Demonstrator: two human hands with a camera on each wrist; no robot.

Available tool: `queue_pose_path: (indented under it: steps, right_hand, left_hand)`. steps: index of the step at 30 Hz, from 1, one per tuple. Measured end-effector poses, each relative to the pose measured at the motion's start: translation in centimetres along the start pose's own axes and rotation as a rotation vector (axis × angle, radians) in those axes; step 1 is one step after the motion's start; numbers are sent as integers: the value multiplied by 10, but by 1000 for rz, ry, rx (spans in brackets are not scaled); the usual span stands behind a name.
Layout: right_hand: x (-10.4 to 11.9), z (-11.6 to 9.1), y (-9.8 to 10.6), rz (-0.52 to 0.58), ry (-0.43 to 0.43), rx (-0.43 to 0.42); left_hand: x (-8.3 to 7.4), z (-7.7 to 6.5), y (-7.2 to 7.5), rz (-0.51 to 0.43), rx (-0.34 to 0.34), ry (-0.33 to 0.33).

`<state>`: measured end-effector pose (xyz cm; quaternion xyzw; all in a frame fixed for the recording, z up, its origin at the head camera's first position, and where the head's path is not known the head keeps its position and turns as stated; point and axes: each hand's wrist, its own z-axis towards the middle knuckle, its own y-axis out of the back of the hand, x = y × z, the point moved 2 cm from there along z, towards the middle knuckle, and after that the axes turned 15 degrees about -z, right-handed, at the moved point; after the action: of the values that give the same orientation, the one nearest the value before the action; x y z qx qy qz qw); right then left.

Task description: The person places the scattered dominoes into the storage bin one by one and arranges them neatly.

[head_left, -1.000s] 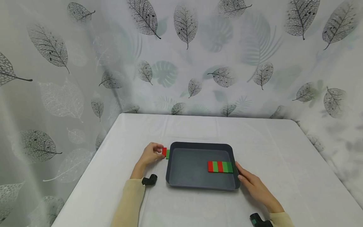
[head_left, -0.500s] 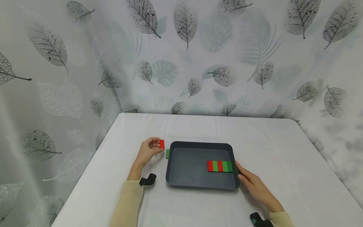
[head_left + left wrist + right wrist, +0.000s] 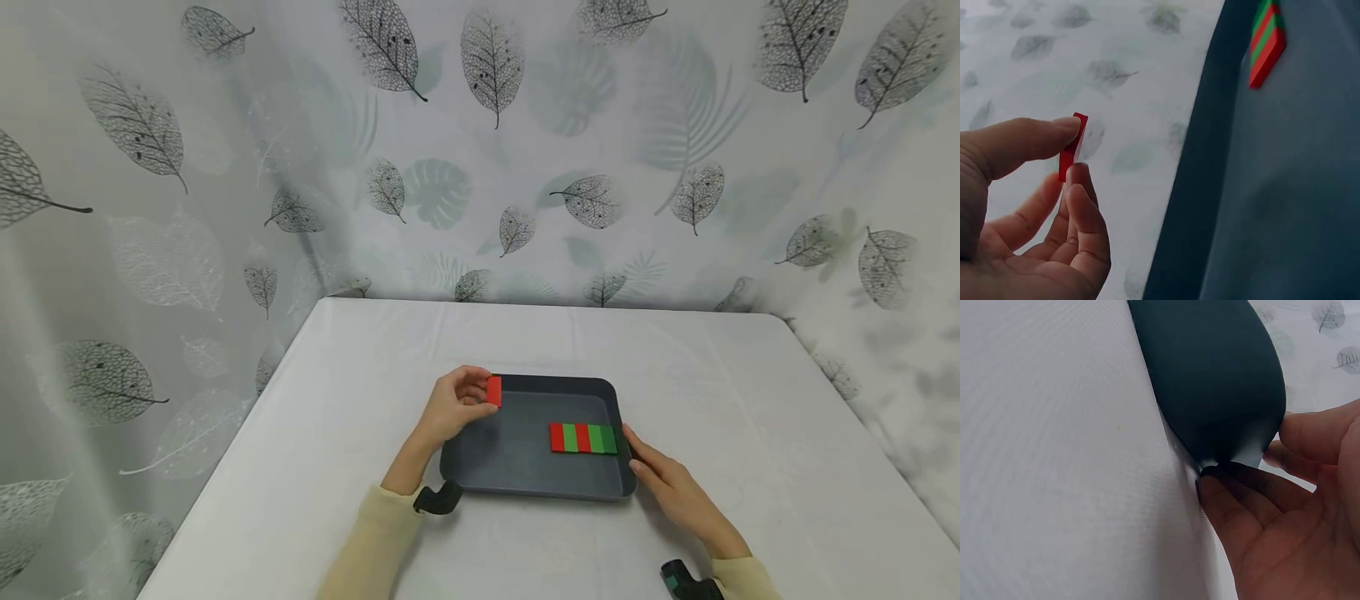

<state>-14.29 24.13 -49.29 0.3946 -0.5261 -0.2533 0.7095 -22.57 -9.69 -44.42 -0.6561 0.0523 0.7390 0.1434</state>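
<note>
Thumb and fingertips of my left hand (image 3: 452,407) pinch a small red tile (image 3: 494,391), which overlaps the tray's upper left part in the head view. In the left wrist view the tile (image 3: 1073,147) is seen edge-on between the thumb and fingers. A dark grey rectangular tray (image 3: 502,458) lies on the table. On its floor, at the right side, a row of red and green tiles (image 3: 582,438) lies edge to edge. My right hand (image 3: 667,483) holds the tray's right end; in the right wrist view its fingers (image 3: 1229,512) bend against the tray's wall.
A white cloth covers the table (image 3: 525,542). Behind it hangs a leaf-patterned curtain (image 3: 480,150). Black devices are strapped at the left wrist (image 3: 438,498) and the right wrist (image 3: 686,581).
My left hand has lifted the red tile off the table beside a green tile and carried it rightward over the tray. The green tile is now hidden by that hand. My right hand stays put.
</note>
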Motion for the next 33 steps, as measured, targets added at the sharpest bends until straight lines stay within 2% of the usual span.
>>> queue_pose_path:
  steps: [6, 13, 19, 28, 33]
  right_hand:
    - [2, 1, 3, -24, -18, 11]
    - [2, 1, 4, -29, -30, 16]
    - [2, 1, 3, -32, -32, 17]
    - [3, 1, 4, -24, -45, 26]
    - [3, 0, 4, -23, -38, 13]
  left_hand:
    - [18, 3, -31, 8, 24, 15]
    - [36, 6, -56, 46, -61, 122]
    - [47, 7, -64, 134, -114, 191]
    - [57, 7, -72, 177, -115, 207]
    - [60, 8, -74, 234, -122, 203]
